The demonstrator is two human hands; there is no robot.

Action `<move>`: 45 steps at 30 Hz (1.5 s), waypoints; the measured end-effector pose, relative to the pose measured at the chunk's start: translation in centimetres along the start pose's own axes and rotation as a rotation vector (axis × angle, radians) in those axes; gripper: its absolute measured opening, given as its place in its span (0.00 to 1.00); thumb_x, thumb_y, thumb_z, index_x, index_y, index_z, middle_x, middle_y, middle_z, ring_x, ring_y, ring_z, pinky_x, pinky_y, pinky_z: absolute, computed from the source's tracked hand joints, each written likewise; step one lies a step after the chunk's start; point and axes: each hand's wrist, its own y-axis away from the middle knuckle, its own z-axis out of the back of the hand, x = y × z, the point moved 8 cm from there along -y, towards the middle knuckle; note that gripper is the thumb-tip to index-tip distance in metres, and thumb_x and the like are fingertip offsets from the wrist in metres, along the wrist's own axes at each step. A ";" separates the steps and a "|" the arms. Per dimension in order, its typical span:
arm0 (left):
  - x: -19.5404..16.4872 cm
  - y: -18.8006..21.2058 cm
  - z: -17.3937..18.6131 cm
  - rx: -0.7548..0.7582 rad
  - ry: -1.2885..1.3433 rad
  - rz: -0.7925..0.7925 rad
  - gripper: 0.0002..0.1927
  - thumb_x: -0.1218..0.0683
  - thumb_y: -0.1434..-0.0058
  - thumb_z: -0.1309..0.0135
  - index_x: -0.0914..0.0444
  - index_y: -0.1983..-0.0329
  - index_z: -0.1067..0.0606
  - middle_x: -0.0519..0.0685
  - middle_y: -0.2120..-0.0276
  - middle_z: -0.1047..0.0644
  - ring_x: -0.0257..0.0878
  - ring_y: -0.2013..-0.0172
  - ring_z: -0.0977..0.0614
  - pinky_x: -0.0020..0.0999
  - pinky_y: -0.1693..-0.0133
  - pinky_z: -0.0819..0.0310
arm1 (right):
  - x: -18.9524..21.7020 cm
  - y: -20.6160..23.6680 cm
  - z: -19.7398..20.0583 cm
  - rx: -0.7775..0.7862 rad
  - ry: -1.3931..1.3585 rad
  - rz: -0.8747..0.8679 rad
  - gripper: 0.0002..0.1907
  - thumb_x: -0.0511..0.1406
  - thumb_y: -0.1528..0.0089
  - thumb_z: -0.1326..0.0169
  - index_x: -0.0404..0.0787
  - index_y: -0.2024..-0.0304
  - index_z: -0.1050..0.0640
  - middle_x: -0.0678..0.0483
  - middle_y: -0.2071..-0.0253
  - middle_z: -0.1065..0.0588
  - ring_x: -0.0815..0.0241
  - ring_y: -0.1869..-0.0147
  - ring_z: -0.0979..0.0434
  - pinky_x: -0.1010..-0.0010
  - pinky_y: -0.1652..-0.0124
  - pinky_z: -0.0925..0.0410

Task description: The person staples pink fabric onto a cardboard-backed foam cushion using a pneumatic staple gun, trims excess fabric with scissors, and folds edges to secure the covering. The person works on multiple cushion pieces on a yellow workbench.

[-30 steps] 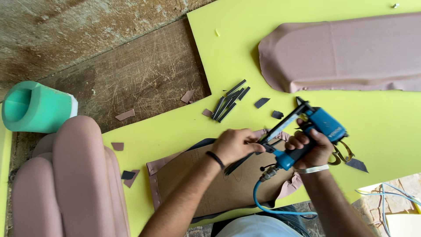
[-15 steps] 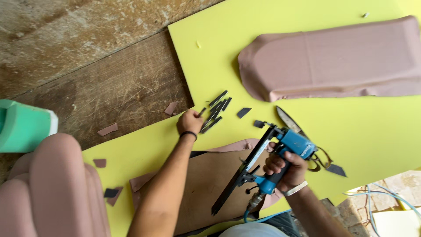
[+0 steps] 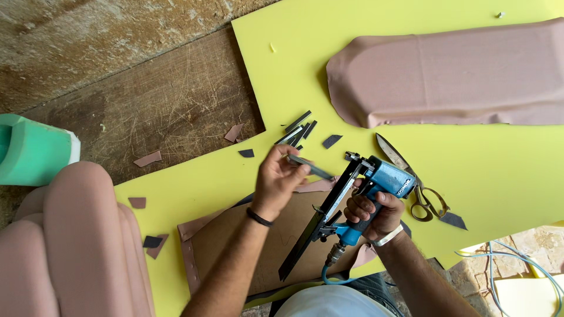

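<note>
While the right hand (image 3: 371,212) grips the blue staple gun (image 3: 358,196) over the brown panel (image 3: 264,240), the left hand (image 3: 276,179) pinches a dark staple strip (image 3: 310,167) just beside its magazine, scissors (image 3: 414,182) lying near on yellow foam (image 3: 352,76).

left hand (image 3: 277,179): forearm reaches up from bottom centre, fingers pinched, dark band on wrist | right hand (image 3: 369,212): fist wrapped tight round a grip, knuckles up, pale band on wrist, forearm angled from lower right

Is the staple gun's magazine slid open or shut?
Open: the staple gun has its long black magazine rail slid out past the handle.
</note>
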 end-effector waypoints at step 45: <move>6.7 12.2 14.1 0.043 -0.953 0.168 0.26 0.46 0.39 0.40 0.58 0.40 0.29 0.51 0.43 0.24 0.46 0.46 0.21 0.45 0.48 0.23 | -3.3 3.9 -3.8 -0.442 1.338 -0.022 0.28 0.31 0.45 0.35 0.35 0.43 0.28 0.59 0.65 0.24 0.67 0.65 0.26 0.73 0.65 0.31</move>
